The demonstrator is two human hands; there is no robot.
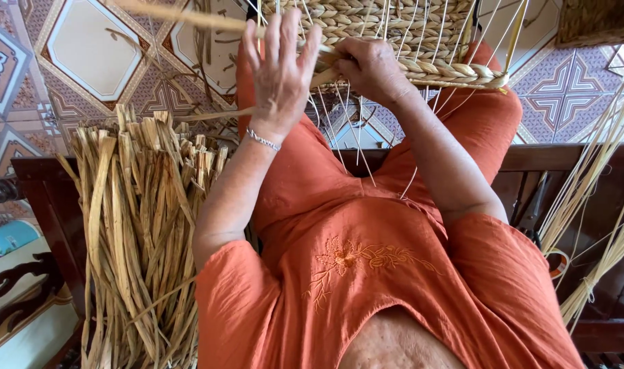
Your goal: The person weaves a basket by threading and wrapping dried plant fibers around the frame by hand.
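A half-woven straw basket rests on my knees, with thin white warp strings hanging from it. My left hand, a silver bracelet on its wrist, is raised at the basket's near edge with fingers spread. A flat pale straw strand runs from the upper left behind its palm. The thumb is hidden, so a grip on the strand does not show. My right hand is closed on the thick braided rim of the basket, where the strand ends.
A thick bundle of dried straw strips stands at my left against a dark wooden bench. Thin pale reeds lean at the right. Patterned floor tiles lie beyond. Another woven piece is at the top right.
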